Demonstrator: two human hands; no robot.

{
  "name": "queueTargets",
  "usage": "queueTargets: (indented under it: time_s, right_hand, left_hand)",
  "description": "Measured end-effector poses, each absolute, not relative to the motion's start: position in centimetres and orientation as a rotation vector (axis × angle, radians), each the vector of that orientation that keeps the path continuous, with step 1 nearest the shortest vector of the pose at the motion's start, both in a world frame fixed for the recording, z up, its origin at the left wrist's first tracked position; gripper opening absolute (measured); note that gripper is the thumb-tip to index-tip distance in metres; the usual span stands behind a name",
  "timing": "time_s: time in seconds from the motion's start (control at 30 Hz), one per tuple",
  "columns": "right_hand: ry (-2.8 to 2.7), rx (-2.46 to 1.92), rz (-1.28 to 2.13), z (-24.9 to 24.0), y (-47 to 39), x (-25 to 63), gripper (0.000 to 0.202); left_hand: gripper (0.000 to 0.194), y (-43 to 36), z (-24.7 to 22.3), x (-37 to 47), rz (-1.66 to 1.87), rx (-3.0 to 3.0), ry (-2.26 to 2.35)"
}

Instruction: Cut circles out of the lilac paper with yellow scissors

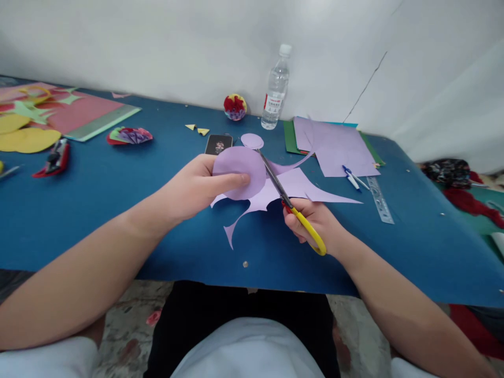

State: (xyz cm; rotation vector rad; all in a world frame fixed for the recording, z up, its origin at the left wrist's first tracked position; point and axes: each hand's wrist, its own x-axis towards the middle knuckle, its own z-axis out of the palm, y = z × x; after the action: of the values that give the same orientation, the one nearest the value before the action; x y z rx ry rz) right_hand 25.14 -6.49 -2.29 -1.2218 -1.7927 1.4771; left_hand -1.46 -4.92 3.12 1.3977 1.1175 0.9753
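A: We start at the left hand [197, 186]; it is closed in a pinch on the purple paper [252, 181], thumb pressed on the round lobe, fingers hidden behind it.

B: And the right hand [317, 223] at four o'clock of that lobe; we see it clenched through the yellow handles of the scissors [289, 205], the blades running up toward eleven o'clock along the lobe's right edge; whether the blades are parted we cannot tell.

A: The paper itself is held just above the blue table [98, 205], near its middle; curved scrap points trail off toward three and seven o'clock.

B: Further out, at twelve o'clock of the lobe, we find a small purple disc [252, 140] lying flat; just beside it, at eleven, a phone [219, 144].

A: Beyond those, a water bottle [276, 89] stands upright by the wall, and a coloured paper ball [235, 106] sits to its nine o'clock.

B: At two o'clock we see purple sheets [334, 147] stacked on green ones; two pens [352, 178] touch their lower edge, a clear ruler [380, 199] just beside them.

A: Far off at ten o'clock, a folded paper flower [129, 135]; past it, pink and yellow cuttings [35, 118] and a red stapler [55, 157].
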Motion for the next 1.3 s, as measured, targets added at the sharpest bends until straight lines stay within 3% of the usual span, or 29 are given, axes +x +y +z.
queueTargets:
  time_s: [0.47, 0.73, 0.97, 1.3]
  right_hand:
    - [-1.732, -1.306, 1.465, -1.3, -6.5, 24.7, 0.068]
    - [-1.675, -1.374, 1.381, -1.8, -6.3, 24.7, 0.07]
    - [-1.654, -1.374, 1.281, -2.0, -5.8, 24.6, 0.077]
    - [-1.708, -1.312, 1.262, -3.0, -4.2, 25.1, 0.073]
  left_hand:
    - [0.016, -4.6, 2.7, -1.8, 0.996, 1.385, 1.167]
    - [0.025, -3.7, 3.0, -2.0, 0.861, 1.534, 1.348]
    - [0.035, 0.4, 0.5, -2.1, 0.719, 1.533, 1.449]
    - [0.049, 10.7, 0.5, 1.5, 0.816, 1.688, 1.638]
